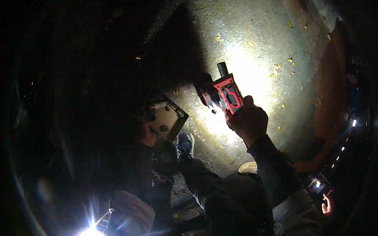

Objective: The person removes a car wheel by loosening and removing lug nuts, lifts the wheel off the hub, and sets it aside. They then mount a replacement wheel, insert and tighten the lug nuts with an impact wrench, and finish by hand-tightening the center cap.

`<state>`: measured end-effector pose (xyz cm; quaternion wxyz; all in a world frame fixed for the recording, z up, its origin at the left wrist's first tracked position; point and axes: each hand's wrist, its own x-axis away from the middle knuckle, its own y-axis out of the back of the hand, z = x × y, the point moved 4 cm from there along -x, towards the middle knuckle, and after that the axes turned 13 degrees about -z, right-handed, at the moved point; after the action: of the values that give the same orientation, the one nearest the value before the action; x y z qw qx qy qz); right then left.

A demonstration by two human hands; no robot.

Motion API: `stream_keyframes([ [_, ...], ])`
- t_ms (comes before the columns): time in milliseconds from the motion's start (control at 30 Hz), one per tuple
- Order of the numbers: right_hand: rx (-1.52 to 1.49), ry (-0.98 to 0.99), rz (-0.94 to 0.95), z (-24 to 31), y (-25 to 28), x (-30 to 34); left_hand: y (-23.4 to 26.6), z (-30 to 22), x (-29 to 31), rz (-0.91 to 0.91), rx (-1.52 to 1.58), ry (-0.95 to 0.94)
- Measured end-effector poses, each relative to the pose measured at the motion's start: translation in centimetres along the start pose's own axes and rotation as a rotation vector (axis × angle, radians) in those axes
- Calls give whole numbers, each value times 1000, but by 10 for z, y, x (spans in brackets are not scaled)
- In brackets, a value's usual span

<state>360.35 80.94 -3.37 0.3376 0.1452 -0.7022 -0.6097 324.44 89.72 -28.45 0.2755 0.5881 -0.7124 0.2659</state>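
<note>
A red-and-black power tool (pixel 232 96) is held up above the lit ground (pixel 291 114), right of the middle of the view. A black cylindrical stub (pixel 223 69) points away from its top, and a darker round head (pixel 205 96) juts out to its left, with a bright glint just below. The right hand (pixel 252 120) has it from the near end, the grip closed firmly around the body, thumb lying along the side.

To the tool's left, half in shadow, is a shallow open box (pixel 165 120) with a tan inside, tilted in the view, with a dark round piece (pixel 164 128) in it. The left hand (pixel 148 135) is at the near left edge of this box; it is too dark there to tell how far its grip is closed, though it seems to touch the edge.

Below the box shows a dark shoe (pixel 186 142), and farther right a pale shoe (pixel 248 168). Small yellow leaves (pixel 277 67) dot the ground. A glaring lamp (pixel 91 232) shines at the lower left; at the lower right, another person's hand (pixel 326 203) is near a lit screen (pixel 317 184).
</note>
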Motion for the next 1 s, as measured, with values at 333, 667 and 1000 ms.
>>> stream_keyframes([
  [333, -147, 142, -180, 13, 3, 6, 3, -6, 42, -198, -612, -94],
  [667, -46, 151, -142, -10, -1, 18, 50, -128, 336, 261, -748, 255],
  [1000, 18, -109, 49, -38, -9, 137, 111, -177, 483, 225, -1371, -373],
])
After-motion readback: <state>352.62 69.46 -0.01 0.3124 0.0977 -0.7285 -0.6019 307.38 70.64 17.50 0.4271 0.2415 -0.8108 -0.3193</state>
